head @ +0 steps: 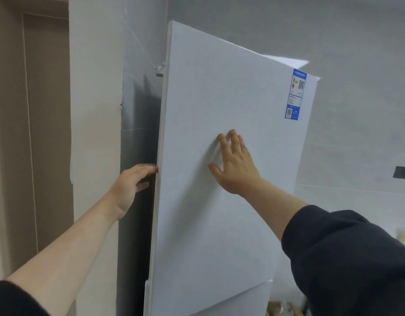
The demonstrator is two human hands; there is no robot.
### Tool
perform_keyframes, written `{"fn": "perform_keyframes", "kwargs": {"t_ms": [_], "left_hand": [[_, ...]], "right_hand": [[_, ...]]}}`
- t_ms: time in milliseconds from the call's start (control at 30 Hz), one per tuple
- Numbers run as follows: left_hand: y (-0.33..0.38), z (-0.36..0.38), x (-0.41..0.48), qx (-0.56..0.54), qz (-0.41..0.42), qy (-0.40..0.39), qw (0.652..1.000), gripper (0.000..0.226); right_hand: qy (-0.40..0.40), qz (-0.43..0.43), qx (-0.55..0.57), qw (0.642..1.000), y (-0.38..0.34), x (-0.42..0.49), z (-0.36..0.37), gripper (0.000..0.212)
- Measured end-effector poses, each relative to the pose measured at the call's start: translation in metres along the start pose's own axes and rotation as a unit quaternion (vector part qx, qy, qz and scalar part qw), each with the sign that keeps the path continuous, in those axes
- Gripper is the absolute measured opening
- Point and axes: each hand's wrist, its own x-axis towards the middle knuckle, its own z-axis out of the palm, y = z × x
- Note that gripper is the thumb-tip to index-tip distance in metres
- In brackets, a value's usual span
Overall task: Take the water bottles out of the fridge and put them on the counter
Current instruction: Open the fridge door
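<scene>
A tall white fridge fills the middle of the head view, its upper door (208,213) standing slightly ajar at the left edge. My left hand (131,185) reaches to that left edge, fingertips touching it at mid height. My right hand (233,163) lies flat on the door's front, fingers straight and spread. No water bottles or counter are in view; the fridge's inside is hidden behind the door.
A blue energy label (296,94) is stuck near the door's top right. The lower fridge door (231,302) sits below. A beige wall and brown door frame (30,133) stand to the left, grey tiled wall to the right.
</scene>
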Motion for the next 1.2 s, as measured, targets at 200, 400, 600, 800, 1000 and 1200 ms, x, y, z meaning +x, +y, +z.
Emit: {"fn": "perform_keyframes", "kwargs": {"t_ms": [200,400,600,800,1000,1200], "left_hand": [[0.057,0.050,-0.063,-0.043,-0.018,-0.021,0.999,0.050],[0.105,0.130,-0.131,-0.087,-0.020,-0.019,0.996,0.046],[0.134,0.204,-0.165,-0.186,-0.093,-0.118,0.971,0.062],[0.148,0.285,-0.183,-0.220,-0.120,-0.246,0.936,0.076],[0.169,0.364,-0.189,-0.198,-0.146,-0.307,0.919,0.078],[0.186,0.433,-0.200,-0.163,-0.157,-0.323,0.919,0.076]], "right_hand": [[0.047,-0.016,0.116,0.992,-0.015,-0.051,-0.075,0.075],[0.048,-0.064,0.146,0.986,0.016,-0.119,-0.160,0.080],[0.041,-0.014,0.283,0.958,0.055,-0.179,-0.241,0.070],[0.028,0.030,0.338,0.940,0.090,-0.218,-0.295,0.083],[0.025,0.125,0.473,0.872,0.146,-0.248,-0.342,0.071],[0.018,0.219,0.518,0.827,0.193,-0.265,-0.371,0.045]]}}
